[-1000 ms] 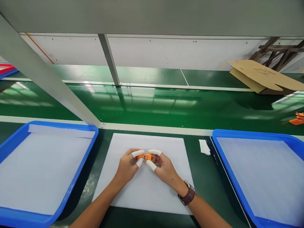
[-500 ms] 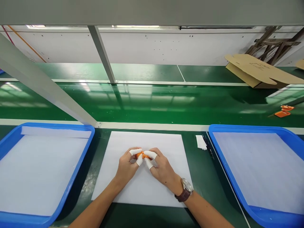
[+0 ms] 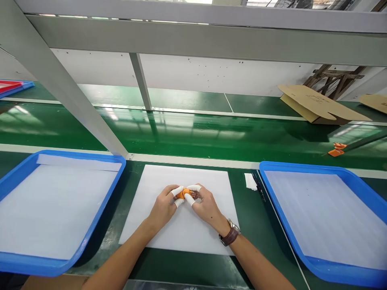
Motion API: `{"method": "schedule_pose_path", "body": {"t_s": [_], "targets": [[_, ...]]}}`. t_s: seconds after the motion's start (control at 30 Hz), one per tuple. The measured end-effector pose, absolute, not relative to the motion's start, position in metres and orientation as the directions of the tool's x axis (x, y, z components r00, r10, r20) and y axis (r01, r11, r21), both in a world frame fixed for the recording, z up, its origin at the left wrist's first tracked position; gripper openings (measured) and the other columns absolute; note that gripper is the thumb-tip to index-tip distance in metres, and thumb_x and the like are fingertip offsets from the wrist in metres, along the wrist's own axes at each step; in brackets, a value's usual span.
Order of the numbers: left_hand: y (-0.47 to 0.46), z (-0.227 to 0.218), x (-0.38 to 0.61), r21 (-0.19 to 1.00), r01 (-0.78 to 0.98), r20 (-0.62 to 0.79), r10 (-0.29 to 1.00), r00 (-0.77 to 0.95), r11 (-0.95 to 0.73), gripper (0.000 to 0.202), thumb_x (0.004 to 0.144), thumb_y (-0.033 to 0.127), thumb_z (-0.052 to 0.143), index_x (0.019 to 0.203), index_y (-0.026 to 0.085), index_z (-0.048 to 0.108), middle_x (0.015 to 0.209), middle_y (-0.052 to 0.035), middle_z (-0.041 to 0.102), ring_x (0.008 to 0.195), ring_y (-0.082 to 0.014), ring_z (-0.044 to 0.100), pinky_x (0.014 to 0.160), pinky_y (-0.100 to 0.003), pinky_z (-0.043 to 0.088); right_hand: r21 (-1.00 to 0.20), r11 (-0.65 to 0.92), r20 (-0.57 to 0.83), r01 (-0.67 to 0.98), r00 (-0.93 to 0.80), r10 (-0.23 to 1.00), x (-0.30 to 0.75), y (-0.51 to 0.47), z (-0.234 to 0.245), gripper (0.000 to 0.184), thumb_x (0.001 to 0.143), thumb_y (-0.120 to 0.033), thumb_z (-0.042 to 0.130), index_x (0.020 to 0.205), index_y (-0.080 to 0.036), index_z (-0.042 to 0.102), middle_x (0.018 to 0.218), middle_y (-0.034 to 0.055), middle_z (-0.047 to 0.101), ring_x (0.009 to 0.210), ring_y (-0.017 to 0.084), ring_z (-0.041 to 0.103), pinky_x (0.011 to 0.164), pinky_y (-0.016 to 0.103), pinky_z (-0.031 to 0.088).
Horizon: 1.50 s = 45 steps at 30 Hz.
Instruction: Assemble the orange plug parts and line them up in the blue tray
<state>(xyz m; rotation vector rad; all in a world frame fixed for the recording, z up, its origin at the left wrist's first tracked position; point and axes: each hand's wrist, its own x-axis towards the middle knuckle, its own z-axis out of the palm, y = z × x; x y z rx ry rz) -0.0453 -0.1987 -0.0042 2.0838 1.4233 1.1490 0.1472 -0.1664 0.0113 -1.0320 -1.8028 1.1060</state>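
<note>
Over the white sheet (image 3: pixel 184 233), a small orange part (image 3: pixel 183 193) is held between my two hands; its exact kind is too small to make out. My left hand (image 3: pixel 165 206) pinches its left end with thumb and forefinger. On the other end, my right hand (image 3: pixel 206 204) closes its thumb and forefinger, and a darker piece shows beside those fingers. White finger covers wrap the tips of the thumbs and forefingers. A watch with a brown strap (image 3: pixel 230 237) sits on my right wrist.
Blue trays lined with white paper flank the sheet, a left tray (image 3: pixel 90 229) and a right tray (image 3: pixel 298 245). Beside the right one lie a white slip (image 3: pixel 250 181) and thin black items (image 3: pixel 260 186). Beyond are a slanted grey post (image 3: pixel 81 108), orange pieces (image 3: pixel 336 150) and folded cardboard (image 3: pixel 320 102).
My view has tilted upward, showing more of the frame overhead. Between my fingers the orange part has turned, and more of its rounded side shows. Both hands still hold it.
</note>
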Motion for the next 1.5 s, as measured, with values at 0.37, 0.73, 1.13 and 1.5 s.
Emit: {"method": "schedule_pose_path", "body": {"t_s": [0.37, 0.73, 1.13, 1.5], "targets": [[-0.2, -0.006, -0.043, 0.634, 0.649, 0.432, 0.888, 0.154, -0.421, 0.037, 0.09, 0.014, 0.064, 0.125, 0.023, 0.058, 0.119, -0.007, 0.065, 0.105, -0.02, 0.066, 0.087, -0.037, 0.063, -0.907, 0.311, 0.16, 0.284, -0.449, 0.879, 0.149, -0.164, 0.022, 0.019, 0.091, -0.015, 0.055, 0.107, -0.024, 0.061, 0.097, 0.0033, 0.061, 0.078, 0.017, 0.058, 0.069, 0.031, 0.052], [-0.196, -0.009, -0.037, 0.587, 0.639, 0.505, 0.842, 0.191, -0.497, 0.046, 0.092, 0.01, 0.058, 0.134, 0.028, 0.052, 0.116, -0.0083, 0.064, 0.103, -0.0233, 0.066, 0.082, -0.043, 0.062, -0.989, 0.065, -0.005, 0.135, -0.459, 0.888, 0.149, -0.156, 0.011, 0.012, 0.088, -0.022, 0.062, 0.101, -0.022, 0.064, 0.092, 0.0024, 0.064, 0.077, 0.017, 0.062, 0.067, 0.03, 0.051], [-0.194, 0.0, -0.042, 0.817, 0.526, 0.238, 0.969, 0.066, -0.237, 0.042, 0.086, 0.02, 0.065, 0.127, 0.027, 0.056, 0.122, -0.0061, 0.067, 0.094, -0.0194, 0.07, 0.084, -0.04, 0.063, -0.958, -0.22, -0.11, -0.185, -0.472, 0.874, 0.16, -0.141, 0.015, 0.047, 0.096, -0.056, 0.048, 0.1, -0.015, 0.069, 0.082, 0.0051, 0.068, 0.062, 0.016, 0.065, 0.058, 0.031, 0.054], [-0.197, 0.0, -0.039, 0.661, 0.634, 0.421, 0.898, 0.129, -0.401, 0.037, 0.089, 0.016, 0.061, 0.124, 0.028, 0.059, 0.116, -0.005, 0.064, 0.097, -0.0183, 0.068, 0.083, -0.036, 0.063, -0.953, 0.263, 0.191, 0.151, -0.375, 0.907, 0.15, -0.16, 0.013, 0.016, 0.087, -0.022, 0.059, 0.102, -0.02, 0.066, 0.091, 0.0031, 0.064, 0.072, 0.015, 0.058, 0.064, 0.029, 0.051]]}}
